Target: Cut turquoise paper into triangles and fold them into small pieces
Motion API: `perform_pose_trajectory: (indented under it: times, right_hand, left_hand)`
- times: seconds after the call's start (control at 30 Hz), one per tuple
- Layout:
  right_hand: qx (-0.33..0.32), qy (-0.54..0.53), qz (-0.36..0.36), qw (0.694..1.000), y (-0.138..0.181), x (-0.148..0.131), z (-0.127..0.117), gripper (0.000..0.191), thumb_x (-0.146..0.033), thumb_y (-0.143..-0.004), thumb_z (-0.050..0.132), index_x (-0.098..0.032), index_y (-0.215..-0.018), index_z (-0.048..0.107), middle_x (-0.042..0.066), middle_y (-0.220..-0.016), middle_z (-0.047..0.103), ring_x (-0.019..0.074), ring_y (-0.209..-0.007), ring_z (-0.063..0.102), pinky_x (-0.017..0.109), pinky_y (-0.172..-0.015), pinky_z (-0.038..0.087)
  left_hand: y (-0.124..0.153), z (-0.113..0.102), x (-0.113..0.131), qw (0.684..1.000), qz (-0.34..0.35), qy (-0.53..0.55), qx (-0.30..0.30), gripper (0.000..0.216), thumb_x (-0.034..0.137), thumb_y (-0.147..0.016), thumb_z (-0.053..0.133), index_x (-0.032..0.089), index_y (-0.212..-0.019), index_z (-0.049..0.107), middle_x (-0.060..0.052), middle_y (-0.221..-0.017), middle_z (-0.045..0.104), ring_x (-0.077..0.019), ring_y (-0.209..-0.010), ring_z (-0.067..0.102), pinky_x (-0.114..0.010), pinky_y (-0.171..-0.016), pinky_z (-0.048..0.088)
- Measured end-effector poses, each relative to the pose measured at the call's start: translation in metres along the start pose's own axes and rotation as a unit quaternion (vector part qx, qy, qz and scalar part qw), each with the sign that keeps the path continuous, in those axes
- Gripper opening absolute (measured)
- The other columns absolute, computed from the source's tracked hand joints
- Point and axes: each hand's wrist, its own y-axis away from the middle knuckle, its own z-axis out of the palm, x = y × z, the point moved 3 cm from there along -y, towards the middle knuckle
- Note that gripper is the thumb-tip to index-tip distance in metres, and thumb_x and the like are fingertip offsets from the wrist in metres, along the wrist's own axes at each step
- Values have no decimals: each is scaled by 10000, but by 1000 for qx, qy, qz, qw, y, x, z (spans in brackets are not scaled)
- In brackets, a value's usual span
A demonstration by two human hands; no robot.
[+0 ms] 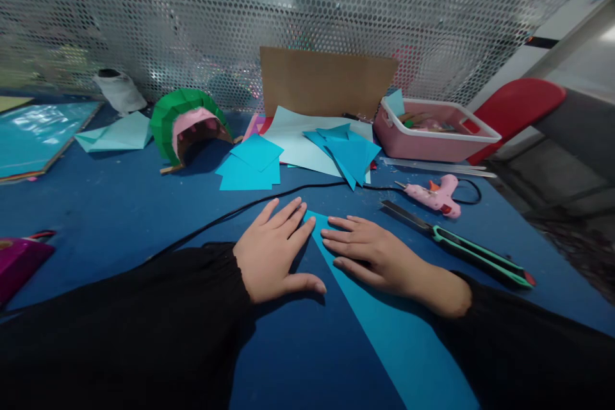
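Note:
A long blue paper strip (379, 320) runs from the middle of the table toward the lower right, partly under my right forearm. My right hand (368, 246) lies on it with fingers stretched out, near its far end. At that far tip, my left hand (281, 250) rests with fingers spread, its index fingertip touching the paper's corner. Neither hand grasps anything. Right of my right hand lies a utility knife (475, 256) with a green and black handle and its blade out. Beyond the hands are cut blue paper squares (252, 166) and folded blue paper pieces (353, 154).
A pink glue gun (437, 195) lies at right, its black cord (230, 213) crossing behind my hands. Farther back stand a pink basket (423, 141), a cardboard sheet (327, 83) and a green paper dome (189, 115). A magenta object (22, 262) sits at the left edge.

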Motion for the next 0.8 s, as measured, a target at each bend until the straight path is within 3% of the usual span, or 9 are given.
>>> perform_pose_trajectory:
  times: [0.13, 0.23, 0.4, 0.57, 0.7, 0.8]
  right_hand:
    - [11, -1, -9, 1000, 1, -1, 1, 342, -256, -927, 488, -221, -1253, 588, 84, -1296, 605, 261, -1309, 438, 514, -1053, 363]
    - [56, 0, -17, 998, 2, -1, -1, 345, -238, -910, 501, -203, -1239, 597, 96, -1283, 616, 257, -1285, 470, 496, -1040, 391]
    - [112, 30, 30, 993, -1, 9, -8, 315, -256, -904, 507, -183, -1180, 641, 120, -1179, 657, 265, -1135, 561, 470, -973, 454]
    - [34, 60, 38, 997, -16, 11, -14, 360, -301, -925, 459, -173, -1214, 632, 142, -1093, 621, 266, -1014, 552, 443, -879, 477]
    - [-64, 101, 65, 991, -40, 11, -18, 382, -302, -917, 434, -231, -1240, 626, 115, -1003, 607, 250, -900, 558, 398, -793, 471]
    - [-92, 114, 73, 986, -58, 11, -19, 402, -284, -890, 454, -285, -1262, 607, 79, -887, 605, 225, -794, 568, 343, -694, 451]
  left_hand:
    - [2, -4, 1, 1000, 13, 10, -12, 1104, 921, -613, 241, 169, -1401, 421, -191, -1484, 330, -338, -1416, 199, -544, -1121, -3]
    - [3, -8, 1, 999, 13, 20, -27, 1134, 945, -557, 273, 212, -1412, 407, -186, -1494, 313, -364, -1418, 169, -573, -1110, -5]
    - [3, -12, -1, 999, 18, 23, -28, 1097, 926, -565, 353, 236, -1416, 402, -171, -1500, 304, -379, -1417, 159, -556, -1120, 23]
    - [2, -12, -2, 999, 13, 22, -32, 1067, 916, -574, 369, 253, -1409, 415, -161, -1497, 316, -379, -1417, 156, -559, -1121, 25]
    - [3, -11, -3, 999, 9, 26, -26, 1041, 910, -580, 378, 267, -1397, 432, -154, -1504, 306, -393, -1413, 157, -578, -1113, 34]
    - [3, -12, -4, 999, 1, 31, -23, 1036, 911, -575, 389, 279, -1395, 433, -164, -1507, 298, -403, -1408, 168, -582, -1110, 49]
